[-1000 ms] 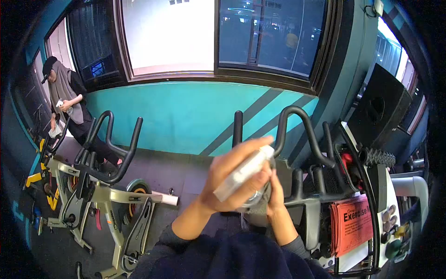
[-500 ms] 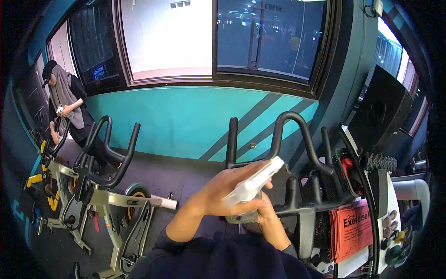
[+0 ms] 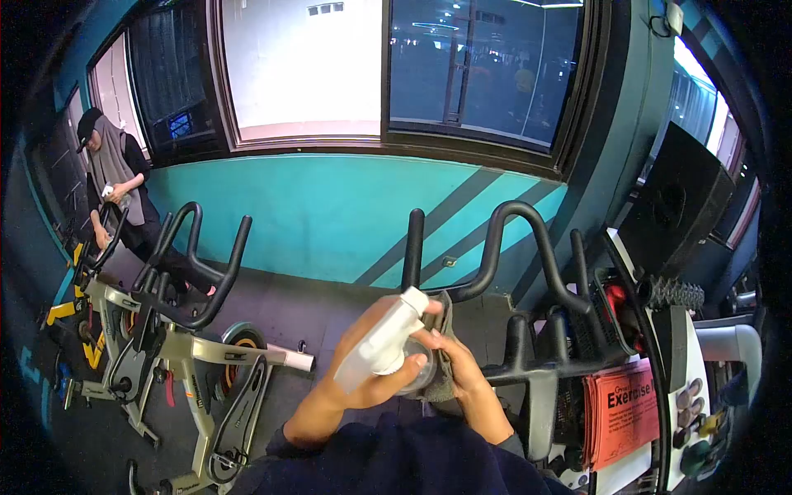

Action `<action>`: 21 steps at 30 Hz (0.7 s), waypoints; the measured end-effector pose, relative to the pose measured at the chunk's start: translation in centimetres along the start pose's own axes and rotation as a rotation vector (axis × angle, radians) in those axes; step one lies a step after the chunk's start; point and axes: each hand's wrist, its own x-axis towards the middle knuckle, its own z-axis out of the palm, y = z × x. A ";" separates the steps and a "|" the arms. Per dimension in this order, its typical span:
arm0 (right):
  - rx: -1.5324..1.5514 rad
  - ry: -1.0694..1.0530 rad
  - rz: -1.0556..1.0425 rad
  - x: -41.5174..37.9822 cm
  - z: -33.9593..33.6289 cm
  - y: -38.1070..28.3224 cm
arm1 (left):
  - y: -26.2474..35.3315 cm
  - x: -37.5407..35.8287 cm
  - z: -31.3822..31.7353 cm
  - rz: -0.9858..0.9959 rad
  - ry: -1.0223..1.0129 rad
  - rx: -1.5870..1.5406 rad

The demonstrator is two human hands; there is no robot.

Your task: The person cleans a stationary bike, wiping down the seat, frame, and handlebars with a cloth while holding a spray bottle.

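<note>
My left hand (image 3: 363, 355) is wrapped round a spray bottle (image 3: 394, 334) with a white trigger head and a clear body. The bottle is tilted, its nozzle toward the upper right. Beside it, my right hand (image 3: 464, 375) grips a grey cloth (image 3: 441, 386), which hangs partly behind the bottle. Both hands are close together in front of my chest, near the black handlebars (image 3: 487, 264) of an exercise bike. Part of the bottle's clear body is hidden by my left fingers.
Another exercise bike (image 3: 206, 351) stands at the left. Beyond it a person (image 3: 120, 177) leans over a bike, holding a white-topped bottle. Right of me are a red exercise sign (image 3: 623, 412), a black basket (image 3: 610, 318), a foam roller (image 3: 672, 292) and a speaker-like black box (image 3: 676, 198).
My left hand has turned the spray bottle more upright and moved it slightly left. The grey cloth in my right hand has risen and shows more.
</note>
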 end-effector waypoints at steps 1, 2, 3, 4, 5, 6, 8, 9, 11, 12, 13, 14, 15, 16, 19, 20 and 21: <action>-0.001 -0.002 0.002 0.0 0.1 0.0 | 0.2 -0.3 -0.1 0.010 0.041 0.085; 0.039 -0.020 0.009 0.2 0.1 0.0 | 0.3 -0.3 0.5 0.043 0.142 -0.084; 0.080 -0.038 0.016 0.2 0.1 -0.1 | 0.6 -0.6 0.2 0.042 0.142 -0.083; 0.047 -0.012 0.009 0.3 0.2 -0.1 | 1.1 -0.9 -0.3 -0.002 0.139 -0.044; 0.049 -0.012 0.010 0.4 -0.1 0.0 | 1.4 -1.1 -0.5 -0.047 0.137 -0.005; 0.048 -0.025 0.006 0.5 -0.5 0.2 | 1.2 -1.8 -0.1 -0.062 0.213 -0.091; 0.054 0.007 -0.036 -0.4 0.3 -0.2 | 0.8 -2.8 -0.4 -0.070 0.224 -0.080; 0.055 0.007 -0.029 -0.6 0.3 0.3 | 0.8 -3.3 -0.5 -0.074 0.235 -0.070; -0.036 0.062 -0.266 -1.1 0.0 1.5 | 1.2 -4.1 -0.4 -0.115 0.268 -0.053; -0.076 0.053 -0.322 -1.4 -0.3 2.1 | 1.2 -4.8 -0.6 -0.173 0.251 -0.043; -0.077 0.050 -0.318 -2.0 -0.3 2.4 | 1.2 -5.4 -0.6 -0.230 0.234 -0.033; -0.095 0.065 -0.298 -3.0 0.0 2.5 | 1.2 -5.8 -0.3 -0.212 0.244 -0.082; -0.114 0.081 -0.277 -4.1 0.4 2.4 | 1.1 -6.4 -0.2 -0.214 0.250 -0.079; -0.114 0.073 -0.213 -5.4 0.8 2.1 | 0.9 -7.1 -0.1 -0.263 0.260 -0.102; -0.294 -0.038 -0.076 -9.5 1.1 0.1 | 1.2 -8.7 0.0 -0.399 0.253 -0.060; -0.428 -0.103 -0.148 -10.5 0.4 -0.1 | 0.9 -9.5 0.2 -0.433 0.250 -0.048; -0.469 -0.128 -0.133 -11.9 0.8 -1.5 | 0.7 -10.1 0.4 -0.467 0.247 -0.036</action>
